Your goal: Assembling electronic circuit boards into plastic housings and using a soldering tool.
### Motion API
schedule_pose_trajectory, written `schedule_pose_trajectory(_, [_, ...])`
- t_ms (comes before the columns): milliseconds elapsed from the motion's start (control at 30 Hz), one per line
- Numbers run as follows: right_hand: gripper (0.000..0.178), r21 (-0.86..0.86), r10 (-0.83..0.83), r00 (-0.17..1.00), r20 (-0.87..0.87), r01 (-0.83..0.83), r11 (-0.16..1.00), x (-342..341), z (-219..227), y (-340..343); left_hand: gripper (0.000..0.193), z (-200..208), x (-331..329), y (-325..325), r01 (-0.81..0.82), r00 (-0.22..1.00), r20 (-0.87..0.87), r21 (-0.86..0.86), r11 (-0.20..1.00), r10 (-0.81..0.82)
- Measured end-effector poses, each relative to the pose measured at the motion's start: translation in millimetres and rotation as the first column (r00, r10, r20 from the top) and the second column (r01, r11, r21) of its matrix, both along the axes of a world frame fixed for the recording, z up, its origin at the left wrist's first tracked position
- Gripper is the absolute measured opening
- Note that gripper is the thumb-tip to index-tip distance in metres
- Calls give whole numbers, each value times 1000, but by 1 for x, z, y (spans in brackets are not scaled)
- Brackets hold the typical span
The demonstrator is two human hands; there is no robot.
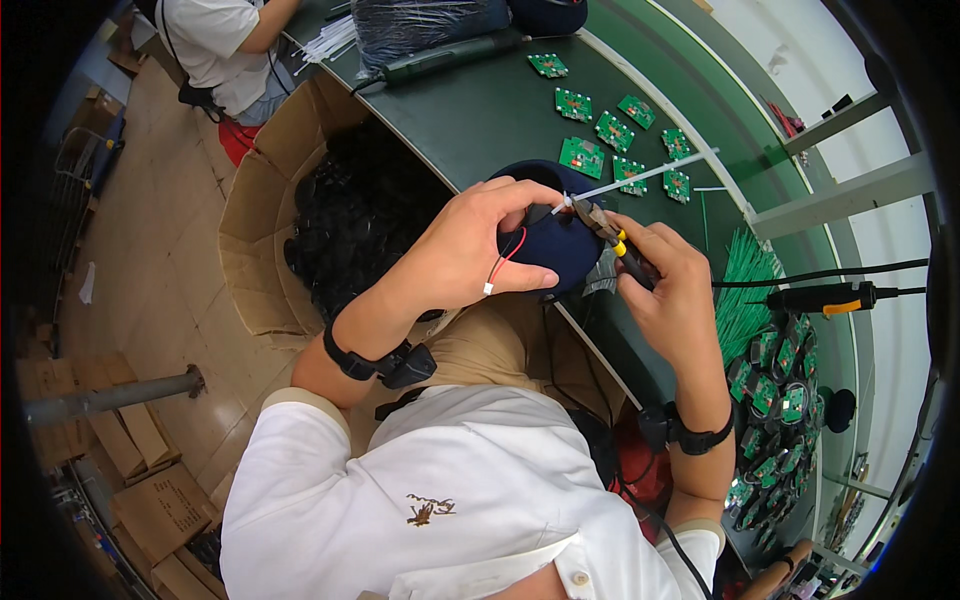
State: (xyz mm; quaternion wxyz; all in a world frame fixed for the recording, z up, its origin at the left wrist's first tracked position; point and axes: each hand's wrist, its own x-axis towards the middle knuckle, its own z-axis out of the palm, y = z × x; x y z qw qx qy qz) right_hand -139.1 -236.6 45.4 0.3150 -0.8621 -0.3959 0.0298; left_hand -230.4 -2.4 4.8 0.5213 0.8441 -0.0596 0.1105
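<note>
In front of me is a dark blue, rounded, cap-like thing. My left hand is closed on it, thumb on the near side and fingers over the top. A white cable tie runs through at its upper side, its long tail sticking out to the upper right. My right hand grips cutting pliers with black and yellow handles. Their jaws are at the cable tie, beside my left fingertips. A thin red wire with a white plug hangs by my left palm. Where the wire starts is hidden.
Several green circuit boards lie on the dark green table. Green cable ties, an electric screwdriver and a heap of boards are on the right. An open cardboard box with black parts stands left. Another person sits beyond.
</note>
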Motion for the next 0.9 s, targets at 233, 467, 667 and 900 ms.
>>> schedule_pose_trajectory(233, [47, 69, 25, 999, 25, -27, 997, 0, -5, 1, 67, 13, 0, 7, 54, 998, -16, 11, 998, -53])
schedule_pose_trajectory(467, [33, 257, -45, 981, -187, 93, 962, -29, -57, 4, 63, 43, -2, 13, 127, 991, -101, 421, 898, -92])
schedule_pose_trajectory(667, [33, 276, -90, 839, -537, 276, 921, -38, -76, 1, 62, 56, 29, 14, 277, 961, -164, 598, 752, -223])
schedule_pose_trajectory(900, [31, 332, -28, 744, -667, 331, 883, -29, -84, -9, 61, 82, 63, 11, 506, 836, -477, 475, 720, -272])
